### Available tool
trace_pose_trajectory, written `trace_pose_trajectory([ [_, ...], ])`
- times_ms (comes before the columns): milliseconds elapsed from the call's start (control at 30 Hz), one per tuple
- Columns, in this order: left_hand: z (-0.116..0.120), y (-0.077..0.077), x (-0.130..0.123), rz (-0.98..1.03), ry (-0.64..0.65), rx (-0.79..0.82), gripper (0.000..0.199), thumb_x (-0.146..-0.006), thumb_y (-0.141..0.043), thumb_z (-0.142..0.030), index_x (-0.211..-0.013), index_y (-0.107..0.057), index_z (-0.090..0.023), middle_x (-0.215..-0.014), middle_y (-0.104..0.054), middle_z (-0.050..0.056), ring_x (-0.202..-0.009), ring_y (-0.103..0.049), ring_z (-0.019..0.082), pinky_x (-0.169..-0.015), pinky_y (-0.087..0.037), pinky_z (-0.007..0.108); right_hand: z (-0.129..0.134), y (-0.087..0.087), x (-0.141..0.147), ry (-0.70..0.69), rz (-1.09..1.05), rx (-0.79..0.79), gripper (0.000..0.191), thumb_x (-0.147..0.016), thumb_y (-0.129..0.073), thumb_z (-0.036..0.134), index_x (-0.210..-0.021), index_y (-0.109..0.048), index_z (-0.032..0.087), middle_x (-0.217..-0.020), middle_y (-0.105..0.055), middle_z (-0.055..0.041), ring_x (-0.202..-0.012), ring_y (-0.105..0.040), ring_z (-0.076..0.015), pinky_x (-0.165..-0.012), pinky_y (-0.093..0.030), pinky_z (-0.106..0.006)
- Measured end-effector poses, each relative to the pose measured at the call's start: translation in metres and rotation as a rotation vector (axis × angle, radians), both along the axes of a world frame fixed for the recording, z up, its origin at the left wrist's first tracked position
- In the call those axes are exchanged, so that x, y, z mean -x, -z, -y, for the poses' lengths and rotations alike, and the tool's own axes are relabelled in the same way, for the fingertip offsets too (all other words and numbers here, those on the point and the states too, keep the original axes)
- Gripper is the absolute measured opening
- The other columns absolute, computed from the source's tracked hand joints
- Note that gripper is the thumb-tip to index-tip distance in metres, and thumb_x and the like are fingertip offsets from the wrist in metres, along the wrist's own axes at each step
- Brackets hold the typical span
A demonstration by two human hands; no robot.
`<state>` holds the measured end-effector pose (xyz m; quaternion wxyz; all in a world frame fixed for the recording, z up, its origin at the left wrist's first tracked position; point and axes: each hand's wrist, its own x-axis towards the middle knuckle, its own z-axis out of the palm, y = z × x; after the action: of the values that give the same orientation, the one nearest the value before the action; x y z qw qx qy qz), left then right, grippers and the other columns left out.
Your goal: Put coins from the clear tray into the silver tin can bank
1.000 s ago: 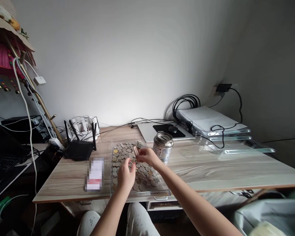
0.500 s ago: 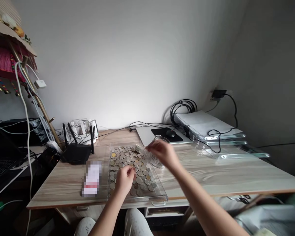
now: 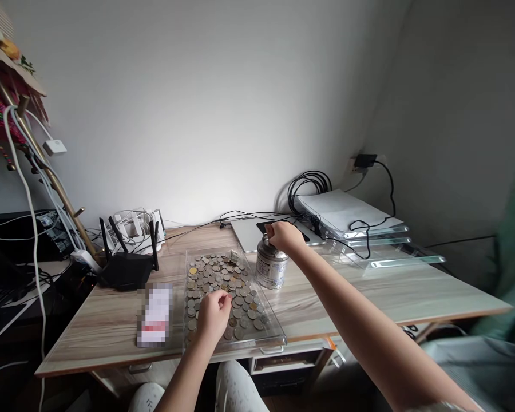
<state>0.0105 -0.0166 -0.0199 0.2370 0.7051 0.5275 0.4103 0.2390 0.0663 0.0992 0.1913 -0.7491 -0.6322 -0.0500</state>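
Right grip (image 3: pixel 283 236) curled atop silver labelled tin can (image 3: pixel 271 264), left grip (image 3: pixel 213 315) pinching among mixed coins (image 3: pixel 223 283), clear tray (image 3: pixel 264 337)

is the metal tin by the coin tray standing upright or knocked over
Upright. The tin stands on its base on the desk, right hand resting on its top.

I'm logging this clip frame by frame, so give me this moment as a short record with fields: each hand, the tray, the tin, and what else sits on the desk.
left hand: rests on the coins in the tray, fingers curled
right hand: on top of the tin, covering its lid
tray: clear plastic, at the desk's near edge, filled with mixed coins
tin: metal money tin, upright, just right of the tray
desk: light wood grain
other items: black router at left, closed laptop behind the tin
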Motion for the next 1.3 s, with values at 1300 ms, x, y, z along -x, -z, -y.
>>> trace_pose_trajectory([
  [1300, 0.0, 0.002, 0.0, -0.073, -0.176, -0.001, 0.017, -0.079, -0.046, -0.021, -0.078, -0.063, -0.019, -0.068, -0.062, 0.003, -0.063, -0.056, 0.013, -0.059, -0.04, 0.023, -0.053, 0.084, 0.1, -0.303, -0.394, 0.203, 0.03, -0.076, -0.06, 0.021, -0.103, -0.056, 0.01, -0.095, -0.062, -0.0131, -0.086, -0.059, -0.0196, -0.072, -0.046, -0.03],
])
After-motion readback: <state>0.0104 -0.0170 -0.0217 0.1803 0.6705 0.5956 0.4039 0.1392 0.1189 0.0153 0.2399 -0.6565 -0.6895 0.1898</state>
